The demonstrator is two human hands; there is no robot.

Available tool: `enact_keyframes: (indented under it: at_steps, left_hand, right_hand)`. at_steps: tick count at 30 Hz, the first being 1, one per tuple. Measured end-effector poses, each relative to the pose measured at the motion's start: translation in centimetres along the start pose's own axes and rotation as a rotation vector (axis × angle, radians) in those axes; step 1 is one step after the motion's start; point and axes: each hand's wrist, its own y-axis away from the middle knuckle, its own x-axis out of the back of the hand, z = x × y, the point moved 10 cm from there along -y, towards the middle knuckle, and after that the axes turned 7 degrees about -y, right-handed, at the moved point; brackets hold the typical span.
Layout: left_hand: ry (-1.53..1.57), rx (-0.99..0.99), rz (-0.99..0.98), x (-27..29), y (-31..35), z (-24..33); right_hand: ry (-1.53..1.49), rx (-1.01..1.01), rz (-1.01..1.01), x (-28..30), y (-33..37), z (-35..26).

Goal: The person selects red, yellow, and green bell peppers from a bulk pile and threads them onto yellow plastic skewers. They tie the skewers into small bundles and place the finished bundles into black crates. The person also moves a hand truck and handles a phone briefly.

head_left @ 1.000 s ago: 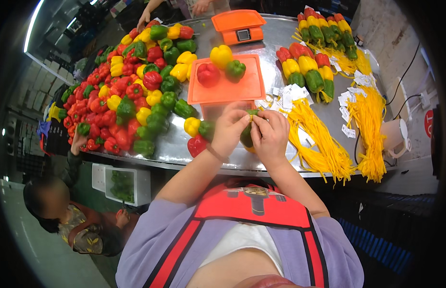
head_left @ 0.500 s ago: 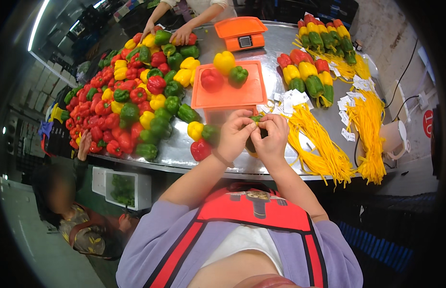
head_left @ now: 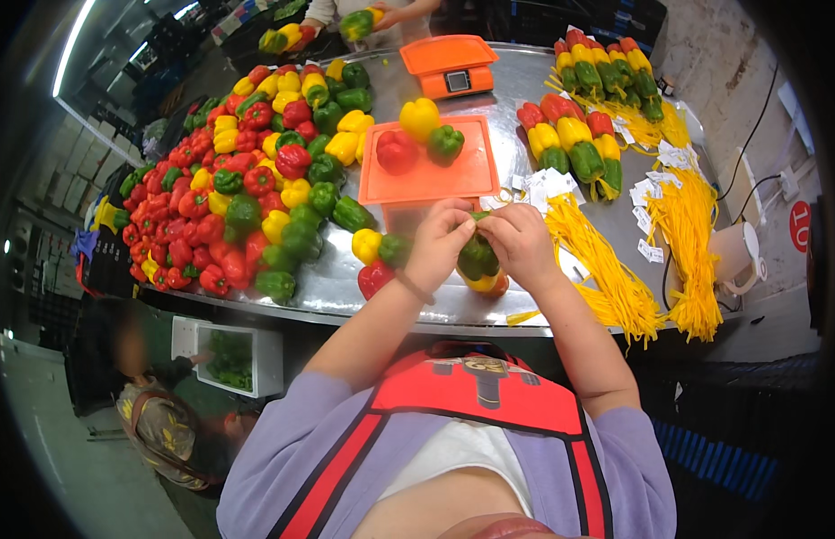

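Observation:
My left hand and my right hand are both closed, fingertips pinched together at the top end of a bell pepper bundle. The bundle hangs between them over the table's near edge, green at the top, then yellow, with orange-red at the bottom. What exactly the fingertips pinch is hidden. Just beyond my hands, an orange scale tray carries a red pepper, a yellow pepper and a green pepper. Left of my wrist lie a yellow pepper, a green one and a red one.
A large pile of peppers covers the metal table's left. On the right are finished tricolour bundles, yellow net strips with white tags, and a mug. A second orange scale stands far back. Two co-workers are nearby.
My right hand has shifted slightly right, and more of the bundle shows. The far co-worker has lifted peppers off the pile. The left co-worker's hand has moved from the pile to the white box.

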Motion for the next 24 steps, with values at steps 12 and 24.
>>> enact_keyframes:
  at_steps: [12,24]
  left_hand:
    - [0.195,0.220,-0.057,-0.6,-2.6,-3.5]
    - [-0.077,-0.058,0.115,1.4,-2.5,-1.4]
  right_hand:
    - [0.457,0.746,-0.361,-2.8,-1.3,-4.6]
    - [0.320,0.656,-0.455,-3.8,-3.3,-1.6]
